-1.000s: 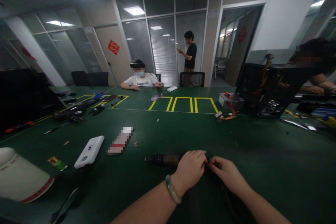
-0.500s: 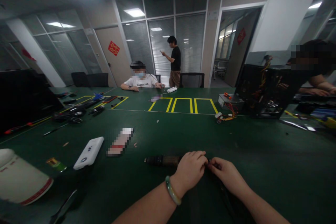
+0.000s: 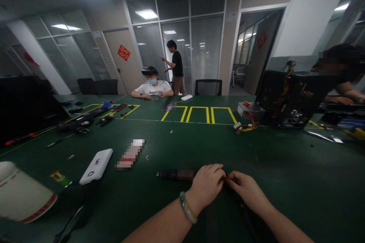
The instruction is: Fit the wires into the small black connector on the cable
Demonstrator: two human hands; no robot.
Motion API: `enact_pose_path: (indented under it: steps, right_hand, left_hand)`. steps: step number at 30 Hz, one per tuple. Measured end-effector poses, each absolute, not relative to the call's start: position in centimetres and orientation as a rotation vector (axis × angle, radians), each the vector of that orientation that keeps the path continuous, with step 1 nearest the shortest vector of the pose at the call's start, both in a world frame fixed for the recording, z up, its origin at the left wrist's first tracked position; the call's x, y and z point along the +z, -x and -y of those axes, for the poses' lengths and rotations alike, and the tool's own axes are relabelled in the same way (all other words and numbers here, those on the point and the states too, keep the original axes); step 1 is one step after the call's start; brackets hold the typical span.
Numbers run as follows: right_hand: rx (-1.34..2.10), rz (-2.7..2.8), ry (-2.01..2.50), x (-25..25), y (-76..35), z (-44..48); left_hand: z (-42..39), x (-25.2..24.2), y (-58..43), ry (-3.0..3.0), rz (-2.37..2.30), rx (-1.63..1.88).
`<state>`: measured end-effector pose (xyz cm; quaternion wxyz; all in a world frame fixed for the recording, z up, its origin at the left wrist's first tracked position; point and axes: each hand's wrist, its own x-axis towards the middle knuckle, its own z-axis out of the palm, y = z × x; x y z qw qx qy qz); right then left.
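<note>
My left hand (image 3: 207,185), with a green bangle on the wrist, is curled over the right end of a dark cylindrical tool (image 3: 176,175) that lies on the green table (image 3: 182,140). My right hand (image 3: 246,188) is pinched against it from the right, its fingertips meeting those of the left hand on a small dark part I cannot make out. A dark strap or cable runs from under both hands toward me.
A white power bank (image 3: 97,166) and a blurred card (image 3: 130,154) lie to the left, a white cap (image 3: 23,193) at the far left. An open computer case (image 3: 288,97) with coloured wires stands right. One person sits across the table; another walks behind.
Both hands have stayed in place on the tool. The standing person at the back has walked from right to left behind the seated one.
</note>
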<state>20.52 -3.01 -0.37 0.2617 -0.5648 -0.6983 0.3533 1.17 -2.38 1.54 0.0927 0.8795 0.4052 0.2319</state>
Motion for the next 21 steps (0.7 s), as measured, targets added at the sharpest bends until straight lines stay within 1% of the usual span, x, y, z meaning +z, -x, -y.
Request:
enact_pose_path:
  steps: [4,13,21]
  right_hand:
    - [0.956,1.871,1.523,-0.64,-20.6,2.98]
    - [0.962,1.901,1.525,-0.83,-20.83,2.89]
    - [0.977,1.872,1.516,-0.77,-20.69,2.85]
  left_hand:
    - [2.38,1.09,-1.25,-2.537,-1.286,0.739]
    - [2.41,1.56,-1.07,-2.557,-1.213,0.708]
    - [2.22,1.05,-1.25,-2.556,-1.258,0.711]
